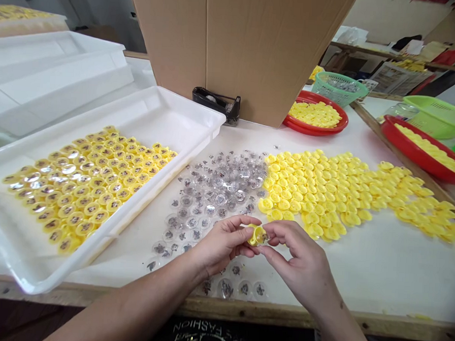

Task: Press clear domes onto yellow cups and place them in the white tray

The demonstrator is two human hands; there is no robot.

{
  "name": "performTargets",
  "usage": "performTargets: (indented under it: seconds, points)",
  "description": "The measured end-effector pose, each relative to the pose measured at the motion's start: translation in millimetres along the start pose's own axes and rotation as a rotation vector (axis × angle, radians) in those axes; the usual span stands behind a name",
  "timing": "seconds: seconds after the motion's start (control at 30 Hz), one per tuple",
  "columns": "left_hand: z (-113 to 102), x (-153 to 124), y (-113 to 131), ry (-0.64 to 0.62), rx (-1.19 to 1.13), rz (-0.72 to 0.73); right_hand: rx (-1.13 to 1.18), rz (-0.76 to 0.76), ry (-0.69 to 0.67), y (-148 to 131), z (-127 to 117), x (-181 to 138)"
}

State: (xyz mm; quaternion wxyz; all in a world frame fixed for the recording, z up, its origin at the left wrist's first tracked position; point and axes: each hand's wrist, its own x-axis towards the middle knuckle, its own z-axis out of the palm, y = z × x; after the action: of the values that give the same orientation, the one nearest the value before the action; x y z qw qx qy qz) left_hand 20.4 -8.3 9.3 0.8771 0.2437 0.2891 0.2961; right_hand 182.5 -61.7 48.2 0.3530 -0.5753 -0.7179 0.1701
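Near the table's front edge, my left hand (221, 244) pinches a small yellow round cup-like piece (253, 237) between thumb and fingers. My right hand (301, 253) meets it from the other side, its fingertips closed on a clear disc (262, 236) with a dark printed figure. The disc is against the yellow piece's open face; how far it is seated I cannot tell. Below and left of my hands lie many loose clear printed discs (221, 199). A wide spread of yellow pieces (320, 183) lies just beyond my right hand.
At left, a white tray (185, 104) holds rows of yellow pieces with printed discs. White bins (60, 75) stand behind it. A black tape dispenser (218, 104) sits before a tall cardboard box (241, 44). Red basins (342, 126) of yellow pieces and green baskets (338, 90) are at right.
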Motion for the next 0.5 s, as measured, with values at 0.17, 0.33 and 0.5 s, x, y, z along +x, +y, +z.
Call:
performTargets:
  seconds: [0.17, 0.33, 0.5]
  points:
    - [1.9, 1.0, -1.0, 0.03, 0.036, 0.037, 0.033, 0.03, -0.036, 3.9, 3.9, -0.7]
    - [2.2, 0.9, 0.1, 0.04, 0.058, 0.035, 0.016, 0.022, -0.045, 5.3, 2.4, -2.9]
    - [-0.6, 1.2, 1.9, -0.034, 0.113, -0.051, -0.011, -0.091, -0.109, 2.4, -5.6, -1.1]
